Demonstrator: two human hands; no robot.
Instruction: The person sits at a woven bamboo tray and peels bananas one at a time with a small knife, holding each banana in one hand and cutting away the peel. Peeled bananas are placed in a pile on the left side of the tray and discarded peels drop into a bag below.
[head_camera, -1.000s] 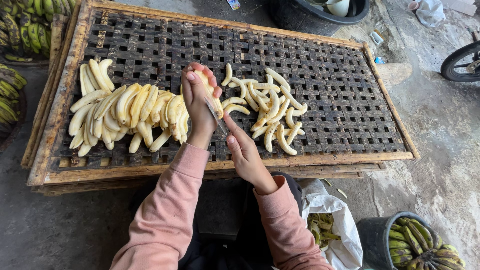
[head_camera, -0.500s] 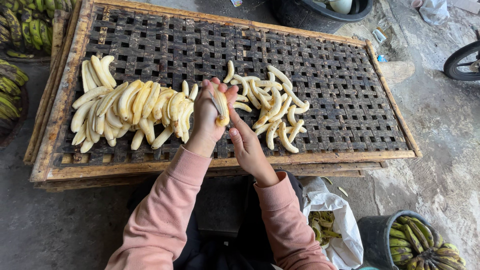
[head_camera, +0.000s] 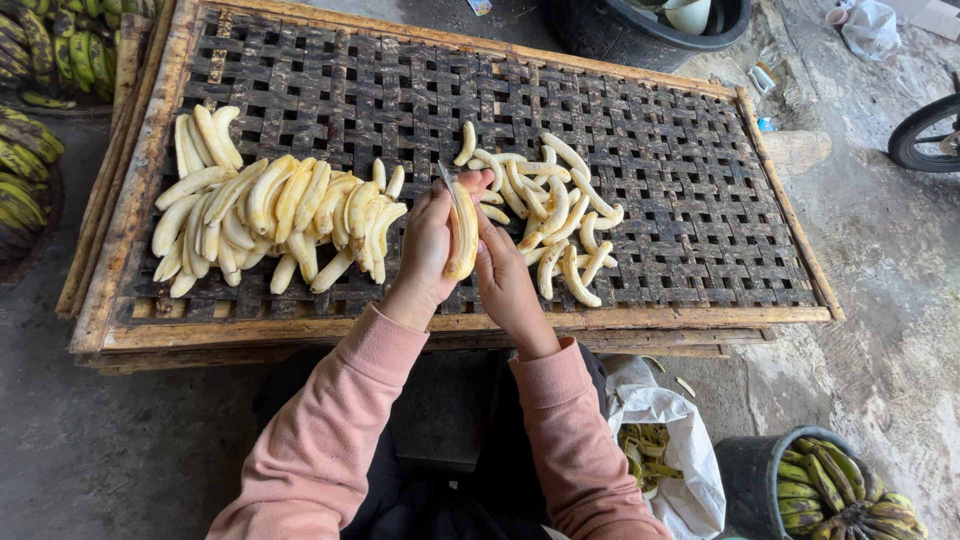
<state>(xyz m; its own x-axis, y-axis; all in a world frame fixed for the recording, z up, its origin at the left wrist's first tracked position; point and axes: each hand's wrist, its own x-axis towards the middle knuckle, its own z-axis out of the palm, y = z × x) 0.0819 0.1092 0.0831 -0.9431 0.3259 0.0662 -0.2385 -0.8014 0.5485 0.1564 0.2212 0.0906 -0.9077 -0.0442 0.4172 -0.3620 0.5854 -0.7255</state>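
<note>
Peeled banana (head_camera: 463, 235) now stands upright between both hands over the tray's (head_camera: 640, 318) near edge; half a second ago it lay flatter in the left palm. Left hand (head_camera: 428, 245) is wrapped around it; right hand (head_camera: 503, 275) pinches a thin blade (head_camera: 448, 187) against its side. Peeled rows (head_camera: 270, 215) lie left, loose pieces (head_camera: 555, 215) right. White bag (head_camera: 670, 455) holds peels; bucket (head_camera: 745, 480) holds green bananas (head_camera: 835, 490).

pale yellow peeled bananas (head_camera: 270, 215), dark lattice tray (head_camera: 650, 130)
</note>
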